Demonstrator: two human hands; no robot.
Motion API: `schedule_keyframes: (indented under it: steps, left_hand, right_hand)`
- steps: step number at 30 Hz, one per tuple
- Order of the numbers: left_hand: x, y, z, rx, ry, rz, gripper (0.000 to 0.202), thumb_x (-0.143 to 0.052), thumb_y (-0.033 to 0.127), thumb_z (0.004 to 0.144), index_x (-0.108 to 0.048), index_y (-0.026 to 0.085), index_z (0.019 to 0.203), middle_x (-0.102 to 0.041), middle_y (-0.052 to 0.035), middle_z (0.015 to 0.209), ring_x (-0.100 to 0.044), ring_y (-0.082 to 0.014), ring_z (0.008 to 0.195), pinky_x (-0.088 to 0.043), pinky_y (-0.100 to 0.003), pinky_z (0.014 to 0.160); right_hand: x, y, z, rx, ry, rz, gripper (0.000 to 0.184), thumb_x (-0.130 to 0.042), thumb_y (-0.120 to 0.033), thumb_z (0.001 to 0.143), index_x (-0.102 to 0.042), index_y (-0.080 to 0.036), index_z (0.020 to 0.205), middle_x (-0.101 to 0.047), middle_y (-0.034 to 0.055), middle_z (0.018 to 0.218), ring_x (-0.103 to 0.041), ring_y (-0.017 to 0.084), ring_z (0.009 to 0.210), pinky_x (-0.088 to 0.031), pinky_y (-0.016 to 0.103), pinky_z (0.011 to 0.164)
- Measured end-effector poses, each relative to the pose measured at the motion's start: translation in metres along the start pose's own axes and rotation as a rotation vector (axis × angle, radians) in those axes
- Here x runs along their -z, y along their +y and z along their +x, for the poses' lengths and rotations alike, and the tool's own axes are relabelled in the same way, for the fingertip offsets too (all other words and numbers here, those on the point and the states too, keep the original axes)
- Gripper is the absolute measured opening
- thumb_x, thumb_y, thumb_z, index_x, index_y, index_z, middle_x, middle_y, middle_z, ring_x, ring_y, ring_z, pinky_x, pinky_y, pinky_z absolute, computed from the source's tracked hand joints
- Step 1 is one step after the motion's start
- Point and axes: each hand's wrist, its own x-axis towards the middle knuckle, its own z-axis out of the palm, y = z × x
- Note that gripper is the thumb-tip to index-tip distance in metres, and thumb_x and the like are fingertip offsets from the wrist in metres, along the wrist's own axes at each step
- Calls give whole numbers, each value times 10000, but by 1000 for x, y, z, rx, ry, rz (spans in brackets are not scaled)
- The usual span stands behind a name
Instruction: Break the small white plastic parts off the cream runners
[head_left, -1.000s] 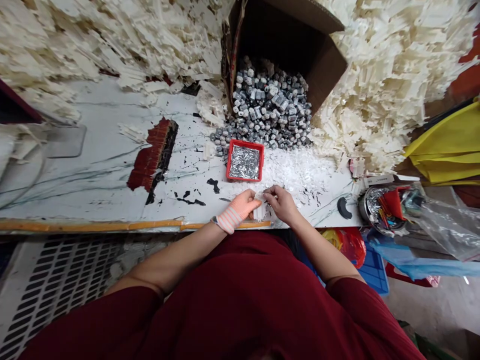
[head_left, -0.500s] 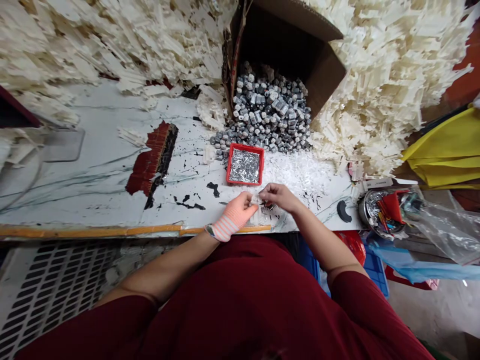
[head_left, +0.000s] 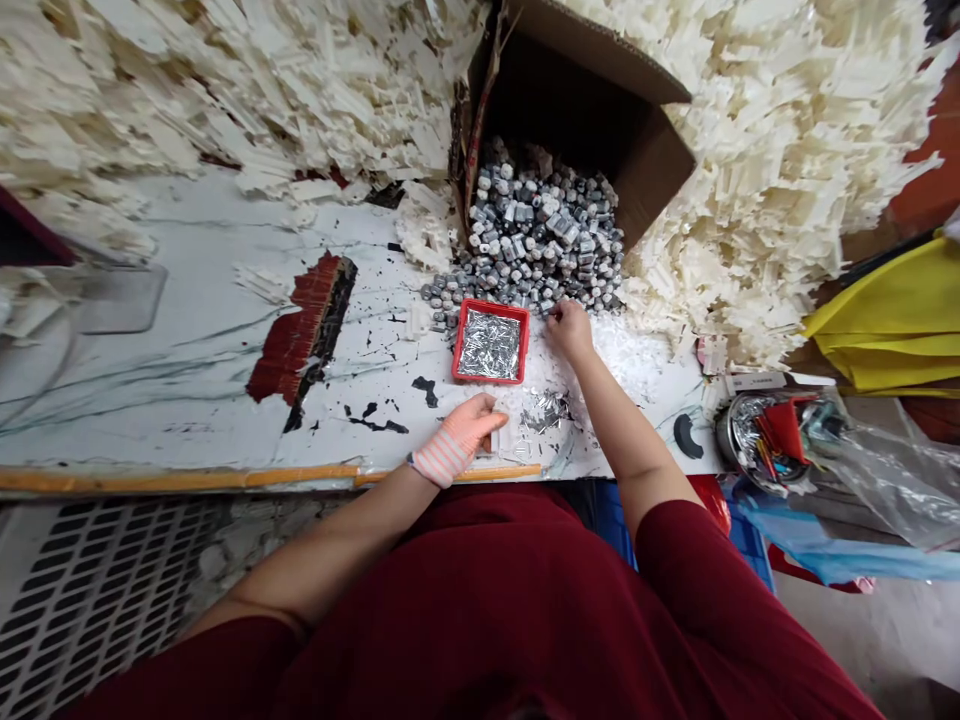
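My left hand (head_left: pixel 471 425), in an orange striped glove, rests near the table's front edge, its fingers closed on a small white plastic part (head_left: pixel 507 436). Just right of it lies a little heap of shiny metal pins (head_left: pixel 545 411). My right hand (head_left: pixel 570 326) is stretched forward to the edge of the grey metal pieces (head_left: pixel 536 240) spilling from a tipped cardboard box (head_left: pixel 592 110). Its fingers are curled at those pieces; what they hold is hidden. A red tray (head_left: pixel 456 344) of silver pins sits between my hands.
Tall heaps of white plastic parts (head_left: pixel 765 160) flank the box left and right. The white table (head_left: pixel 187 350) has chipped red and black patches. At the right stand a metal bowl of tools (head_left: pixel 757 430), clear plastic bags and a yellow sheet (head_left: pixel 892 310).
My right hand left the white part at the front edge and reached forward to the grey metal pieces. My left hand stayed put with the white part.
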Motion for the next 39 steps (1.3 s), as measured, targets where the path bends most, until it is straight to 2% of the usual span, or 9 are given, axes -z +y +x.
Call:
schedule_keyframes:
  steps: [6,12,17,23,26,31,34,37,39]
  left_hand:
    - [-10,6,0,54,-62,-117,290,-675,289,633,-452,195,793,-477,64,626,-517,-95,506,-455,-218,428]
    - [-9,3,-2,42,-29,-127,273,-676,280,637,-468,192,789,-469,60,627,-473,-77,466,-394,-189,381]
    - [-1,1,0,-14,0,-187,260,-702,252,625,-481,181,743,-456,57,607,-454,-66,470,-390,-182,397]
    - [-6,3,6,-35,81,-277,321,-700,266,617,-508,174,856,-582,12,701,-567,-123,539,-442,-228,429]
    - [-14,8,4,-88,143,-322,348,-709,239,606,-493,173,870,-604,6,762,-594,-131,587,-481,-245,470]
    - [-23,17,-10,-126,210,-267,347,-722,194,589,-489,170,844,-566,36,732,-562,-103,550,-490,-231,476]
    - [-22,18,-14,-89,139,-268,345,-722,224,599,-487,174,846,-572,32,710,-574,-124,563,-483,-237,476]
    - [-20,17,-13,-16,17,-275,310,-714,241,612,-524,170,845,-592,14,705,-576,-129,580,-479,-234,498]
    - [-19,16,-11,13,-28,-274,278,-701,233,621,-560,167,852,-612,-2,723,-594,-138,627,-495,-238,550]
  right_hand:
    - [11,9,-5,-64,32,-13,208,-488,-198,769,-615,-161,930,-603,115,1035,-566,235,899,-460,351,804]
    - [-4,-3,7,-36,-16,-55,355,-567,-231,751,-553,-187,1104,-624,114,1066,-571,269,926,-470,393,805]
    - [1,-12,1,-2,9,29,247,-564,-253,772,-620,-177,1000,-592,113,1058,-566,242,885,-468,378,796]
    - [28,-40,-71,67,51,309,182,-555,-285,805,-661,-182,911,-623,47,854,-570,188,802,-459,331,755]
    - [28,-57,-122,237,66,331,148,-610,-303,789,-681,-205,875,-636,40,815,-572,196,845,-427,360,832]
    - [22,-68,-169,228,129,412,167,-603,-343,831,-686,-199,837,-642,67,832,-569,207,901,-419,381,865]
    - [27,-56,-176,200,-9,640,219,-554,-363,871,-686,-195,917,-654,58,846,-594,165,823,-466,311,767]
    - [38,-21,-170,148,-160,702,221,-565,-368,853,-690,-206,936,-674,37,868,-615,146,794,-477,280,731]
    - [49,13,-160,3,-62,555,204,-562,-344,832,-690,-203,904,-678,42,882,-618,164,826,-477,301,767]
